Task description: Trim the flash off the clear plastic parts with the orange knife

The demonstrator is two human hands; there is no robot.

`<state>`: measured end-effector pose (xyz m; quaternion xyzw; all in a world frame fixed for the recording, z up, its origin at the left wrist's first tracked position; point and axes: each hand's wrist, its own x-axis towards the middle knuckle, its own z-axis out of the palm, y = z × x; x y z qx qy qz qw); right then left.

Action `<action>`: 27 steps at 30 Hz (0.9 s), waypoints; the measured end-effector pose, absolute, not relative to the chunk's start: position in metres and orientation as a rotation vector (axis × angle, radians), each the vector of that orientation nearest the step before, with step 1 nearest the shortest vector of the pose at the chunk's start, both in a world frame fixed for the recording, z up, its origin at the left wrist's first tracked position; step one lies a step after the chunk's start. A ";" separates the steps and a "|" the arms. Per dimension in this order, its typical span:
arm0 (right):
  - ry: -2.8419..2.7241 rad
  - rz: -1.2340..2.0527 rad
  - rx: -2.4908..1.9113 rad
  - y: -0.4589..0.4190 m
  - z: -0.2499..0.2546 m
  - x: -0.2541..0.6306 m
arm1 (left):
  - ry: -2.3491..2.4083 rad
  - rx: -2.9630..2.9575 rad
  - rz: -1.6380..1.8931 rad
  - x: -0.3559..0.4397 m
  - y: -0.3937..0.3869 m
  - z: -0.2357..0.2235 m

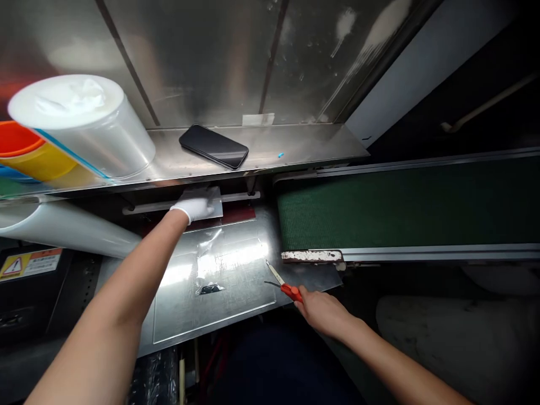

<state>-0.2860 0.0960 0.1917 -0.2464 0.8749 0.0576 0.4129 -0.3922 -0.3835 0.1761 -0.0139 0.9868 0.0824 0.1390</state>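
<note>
A shiny steel wall (219, 56) stands behind a metal shelf (295, 149). A green conveyor belt (400, 211) runs to the right, and the light is dim.

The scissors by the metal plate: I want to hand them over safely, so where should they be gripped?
Grip the scissors by the orange handles, coming from the near right, where the right hand already has them. The open blades point up and left over the metal plate, so that end is best avoided.
</note>
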 end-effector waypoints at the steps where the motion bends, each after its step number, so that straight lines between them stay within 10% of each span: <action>1: 2.202 0.130 -0.605 0.098 0.191 -0.285 | 2.849 -0.007 0.210 -0.399 -0.385 0.174; 17: 2.204 0.078 -0.576 0.115 0.186 -0.284 | 3.279 0.123 -0.230 -0.327 -0.342 0.130; 27: 2.192 0.146 -0.638 0.117 0.188 -0.286 | 3.194 0.084 0.082 -0.260 -0.298 0.097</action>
